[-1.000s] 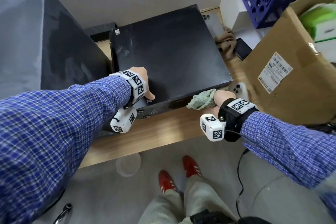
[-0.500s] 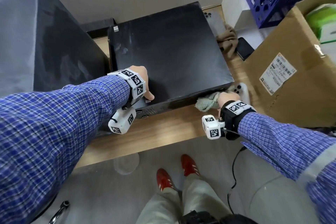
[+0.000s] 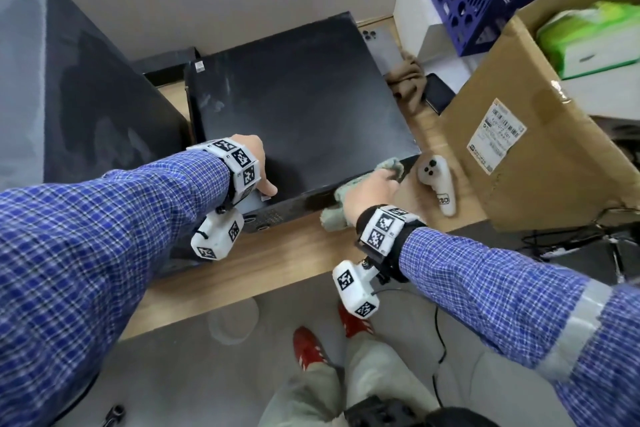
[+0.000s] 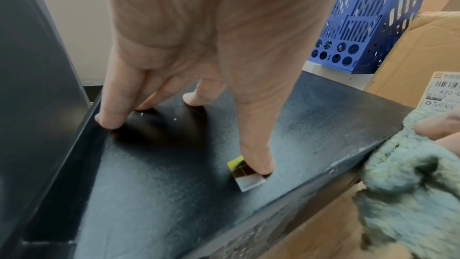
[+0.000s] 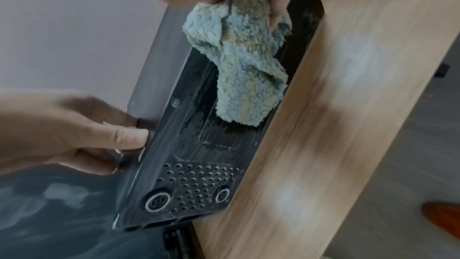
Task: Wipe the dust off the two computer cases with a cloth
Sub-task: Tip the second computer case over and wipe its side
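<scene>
Fleecy green cloth (image 3: pixel 356 199) bunched in my right hand (image 3: pixel 372 194), against the flat case (image 3: pixel 301 121)'s front face.
That face runs leftward toward my left hand (image 3: pixel 258 166), fingertips (image 4: pixel 109 123) spread, bracing the top.

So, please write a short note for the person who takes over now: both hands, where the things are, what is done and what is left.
Left hand: fingers straight, tips pressing on top of the flat case, steadying it near its front edge.
Right hand: grips the green cloth, held against the flat case's front panel near its right end.
Both cases stand on the wooden desk; the tall case is on the left, untouched by either hand.
Done: nothing looks finished; the flat case's top shows only faint smears.
Left: the front panel shows dust streaks, and the tall case's side shows dust patches.
</scene>
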Available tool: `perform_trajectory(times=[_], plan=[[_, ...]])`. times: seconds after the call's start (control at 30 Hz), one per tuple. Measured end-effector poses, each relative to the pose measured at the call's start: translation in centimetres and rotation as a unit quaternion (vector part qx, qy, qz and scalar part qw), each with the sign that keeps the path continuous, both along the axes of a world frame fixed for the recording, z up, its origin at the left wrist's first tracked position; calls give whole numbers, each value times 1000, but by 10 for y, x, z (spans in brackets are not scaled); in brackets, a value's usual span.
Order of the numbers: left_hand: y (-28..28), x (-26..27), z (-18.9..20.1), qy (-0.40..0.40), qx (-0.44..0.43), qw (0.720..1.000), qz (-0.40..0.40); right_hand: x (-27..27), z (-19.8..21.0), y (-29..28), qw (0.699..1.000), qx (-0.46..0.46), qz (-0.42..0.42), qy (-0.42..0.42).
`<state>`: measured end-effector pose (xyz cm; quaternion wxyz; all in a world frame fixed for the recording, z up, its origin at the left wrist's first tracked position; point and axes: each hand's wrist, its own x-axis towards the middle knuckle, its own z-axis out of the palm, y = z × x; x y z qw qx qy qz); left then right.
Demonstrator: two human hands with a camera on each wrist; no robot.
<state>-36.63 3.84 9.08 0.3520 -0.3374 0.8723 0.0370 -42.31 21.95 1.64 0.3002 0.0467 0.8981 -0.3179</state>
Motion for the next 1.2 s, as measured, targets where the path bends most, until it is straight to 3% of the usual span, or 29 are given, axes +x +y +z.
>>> perform_trajectory(times=[0.07,0.23,0.43,0.77,1.07,1.2], plan=[[0,2,0,2,-4,1000,-3,-10,2,6,998,35,59,5],[-1,6,-3,13,-2,1000,6,-40,8,22,995,61,77,-2],[0,4,-1,13,-2,1000,5,-20,-2,3,996,35,51,-62],[-4,5,-6,7,-6,1000,-6,-40,-18,27,1000,-1,-25,-2],[-4,-1,-5,3,-20,1000,-9,-51,-20,34,999,1,2,-40],[-5,2,-8,6,-17,1000,-4,-57,-18,47,997,-37,-59,-44]])
